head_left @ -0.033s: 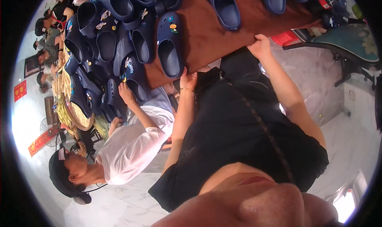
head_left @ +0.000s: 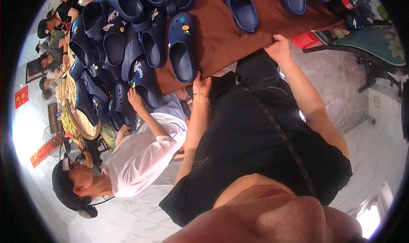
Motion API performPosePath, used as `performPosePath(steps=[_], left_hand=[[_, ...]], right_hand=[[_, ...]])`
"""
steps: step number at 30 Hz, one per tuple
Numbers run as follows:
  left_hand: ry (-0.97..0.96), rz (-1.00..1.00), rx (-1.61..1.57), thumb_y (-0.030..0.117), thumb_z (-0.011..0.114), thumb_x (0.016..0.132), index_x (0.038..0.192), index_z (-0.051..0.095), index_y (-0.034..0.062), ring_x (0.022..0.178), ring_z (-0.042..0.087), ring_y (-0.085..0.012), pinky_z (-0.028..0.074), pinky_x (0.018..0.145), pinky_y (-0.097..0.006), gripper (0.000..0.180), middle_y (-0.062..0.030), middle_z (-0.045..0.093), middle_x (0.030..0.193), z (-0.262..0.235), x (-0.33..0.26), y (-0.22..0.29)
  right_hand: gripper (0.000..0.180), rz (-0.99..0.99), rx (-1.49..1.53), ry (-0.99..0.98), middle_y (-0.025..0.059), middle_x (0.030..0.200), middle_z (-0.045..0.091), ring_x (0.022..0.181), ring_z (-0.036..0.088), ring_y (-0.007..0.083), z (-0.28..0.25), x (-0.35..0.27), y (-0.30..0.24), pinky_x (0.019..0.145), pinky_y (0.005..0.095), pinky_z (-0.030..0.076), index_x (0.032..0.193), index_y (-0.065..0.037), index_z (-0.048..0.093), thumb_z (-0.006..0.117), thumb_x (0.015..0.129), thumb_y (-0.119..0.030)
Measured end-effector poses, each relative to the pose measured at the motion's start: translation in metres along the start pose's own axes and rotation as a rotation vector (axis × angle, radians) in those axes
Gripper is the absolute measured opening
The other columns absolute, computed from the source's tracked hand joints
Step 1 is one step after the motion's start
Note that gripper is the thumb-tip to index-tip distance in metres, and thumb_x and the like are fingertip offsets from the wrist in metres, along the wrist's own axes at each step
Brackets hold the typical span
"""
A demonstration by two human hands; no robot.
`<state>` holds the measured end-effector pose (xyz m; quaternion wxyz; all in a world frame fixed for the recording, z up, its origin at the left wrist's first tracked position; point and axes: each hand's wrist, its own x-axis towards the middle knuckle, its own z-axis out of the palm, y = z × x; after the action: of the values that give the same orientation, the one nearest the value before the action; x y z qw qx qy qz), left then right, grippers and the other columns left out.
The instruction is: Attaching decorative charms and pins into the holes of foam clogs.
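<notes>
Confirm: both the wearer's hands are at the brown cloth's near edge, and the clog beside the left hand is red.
Wrong colour: the head view shows the clog beside the left hand is dark blue. Left hand and right hand are at the near edge of the brown cloth.

Left hand [head_left: 202, 86] and right hand [head_left: 279, 50] are touching brown cloth [head_left: 217, 47]; blue clog [head_left: 182, 51] is lying near left; co-worker [head_left: 142, 160] is touching clog pile [head_left: 113, 47].

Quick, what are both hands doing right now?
Left hand: at the edge of the brown cloth; grip unclear.
Right hand: at that edge, farther right; grip unclear.
</notes>
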<state>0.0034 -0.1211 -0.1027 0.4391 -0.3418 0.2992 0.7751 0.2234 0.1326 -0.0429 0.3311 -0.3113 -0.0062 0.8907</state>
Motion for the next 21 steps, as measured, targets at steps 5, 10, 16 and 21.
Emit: performPosePath(steps=[5,10,16,21], left_hand=[[-0.034,0.036,-0.056,0.012,0.050,0.084,0.102,0.053,0.0022,0.102,0.051,-0.0264,0.041,0.089,-0.040,0.021,-0.0125,0.056,0.108,0.018,-0.021,-0.007],[-0.127,0.013,-0.118,0.013,0.049,0.083,0.105,0.051,0.0010,0.104,0.050,-0.0265,0.039,0.090,-0.040,0.025,-0.0132,0.055,0.109,0.028,-0.029,0.003],[-0.133,0.044,-0.122,0.012,0.047,0.084,0.108,0.049,0.0018,0.107,0.047,-0.0274,0.036,0.091,-0.041,0.026,-0.0116,0.051,0.115,0.033,-0.021,0.005],[-0.131,0.058,0.034,0.012,0.046,0.084,0.107,0.050,0.0021,0.106,0.048,-0.0274,0.037,0.090,-0.040,0.025,-0.0123,0.052,0.113,0.025,-0.011,0.007]], right_hand=[[0.033,-0.041,-0.123,0.162,0.0118,0.109,0.052,0.101,0.049,0.0290,-0.009,0.028,-0.024,0.087,0.0459,0.038,0.108,-0.003,0.047,0.055,0.079,-0.017],[0.025,-0.065,-0.262,0.199,0.0147,0.104,0.055,0.097,0.053,0.0283,0.031,0.043,-0.038,0.088,0.0411,0.041,0.104,0.001,0.049,0.053,0.081,-0.008],[0.023,0.035,-0.249,0.099,0.0124,0.102,0.056,0.092,0.055,0.0266,0.011,0.059,-0.050,0.086,0.0387,0.043,0.101,0.001,0.051,0.055,0.080,-0.006],[0.023,-0.086,-0.420,0.192,0.0089,0.096,0.057,0.086,0.057,0.0232,-0.014,0.050,-0.054,0.075,0.0354,0.048,0.100,-0.003,0.053,0.058,0.077,-0.004]])
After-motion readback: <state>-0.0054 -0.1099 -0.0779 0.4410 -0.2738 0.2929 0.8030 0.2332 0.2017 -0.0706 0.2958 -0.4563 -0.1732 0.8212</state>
